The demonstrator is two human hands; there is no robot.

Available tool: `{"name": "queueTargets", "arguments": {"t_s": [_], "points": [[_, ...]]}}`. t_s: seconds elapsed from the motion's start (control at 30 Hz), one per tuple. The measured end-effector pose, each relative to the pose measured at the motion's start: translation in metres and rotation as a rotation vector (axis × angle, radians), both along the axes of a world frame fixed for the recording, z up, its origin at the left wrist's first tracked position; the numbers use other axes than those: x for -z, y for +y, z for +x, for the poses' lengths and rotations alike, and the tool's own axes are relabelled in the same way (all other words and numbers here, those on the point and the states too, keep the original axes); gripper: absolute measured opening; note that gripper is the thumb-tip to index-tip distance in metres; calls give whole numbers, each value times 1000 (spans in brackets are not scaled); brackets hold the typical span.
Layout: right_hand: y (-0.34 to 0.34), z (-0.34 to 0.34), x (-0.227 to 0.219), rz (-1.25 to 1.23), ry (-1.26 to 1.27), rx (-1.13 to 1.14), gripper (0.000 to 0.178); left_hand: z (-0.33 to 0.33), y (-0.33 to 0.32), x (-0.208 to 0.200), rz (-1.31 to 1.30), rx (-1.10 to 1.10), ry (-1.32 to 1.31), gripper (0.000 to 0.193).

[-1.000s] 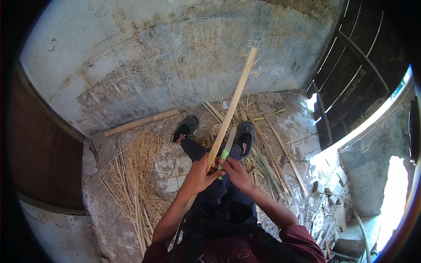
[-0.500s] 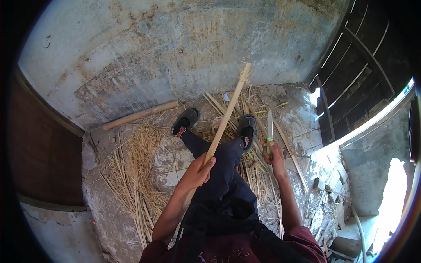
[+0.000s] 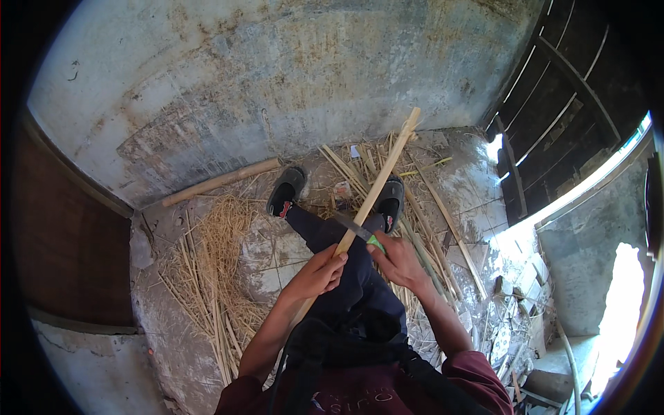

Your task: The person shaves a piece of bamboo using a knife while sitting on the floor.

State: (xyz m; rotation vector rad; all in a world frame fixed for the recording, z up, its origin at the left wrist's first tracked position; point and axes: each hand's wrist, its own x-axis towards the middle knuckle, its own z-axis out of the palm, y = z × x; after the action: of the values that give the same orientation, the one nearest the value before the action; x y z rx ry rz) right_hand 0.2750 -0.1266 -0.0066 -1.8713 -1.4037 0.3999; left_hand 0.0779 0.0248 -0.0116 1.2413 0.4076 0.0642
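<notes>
My left hand (image 3: 319, 272) is closed round a long, pale split-bamboo strip (image 3: 384, 173). The strip slants from my lap up to the far right, past my right shoe. In my right hand (image 3: 400, 260) is a knife (image 3: 353, 227), gripped by its green handle. Its blade lies across the strip just beyond my left hand, pointing to the left. A few fine curls of shaving cling to the strip's far end.
A heap of shavings (image 3: 225, 232) and thin strips lies left of my legs. More bamboo strips (image 3: 443, 214) are scattered by my right shoe (image 3: 390, 202). A bamboo pole (image 3: 221, 182) rests along the concrete wall (image 3: 290, 83). Rubble (image 3: 529, 287) is piled at the right.
My right hand has moved left and nearer, turning the knife from pointing away to lying across the strip. The strip's far end has swung to the right.
</notes>
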Motion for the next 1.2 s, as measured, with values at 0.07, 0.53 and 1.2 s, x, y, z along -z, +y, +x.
{"name": "queueTargets", "arguments": {"t_s": [0.07, 0.53, 1.2], "points": [[1, -7, -2, 42, -31, -10, 28, 1, -2, -6, -34, 45, 11, 31], [-10, 38, -6, 168, -198, 244, 36, -21, -12, -16, 269, 61, 15, 35], [33, 99, -20, 96, -277, 353, 24, -70, 5, 0, 576, 6, 116, 35]]}}
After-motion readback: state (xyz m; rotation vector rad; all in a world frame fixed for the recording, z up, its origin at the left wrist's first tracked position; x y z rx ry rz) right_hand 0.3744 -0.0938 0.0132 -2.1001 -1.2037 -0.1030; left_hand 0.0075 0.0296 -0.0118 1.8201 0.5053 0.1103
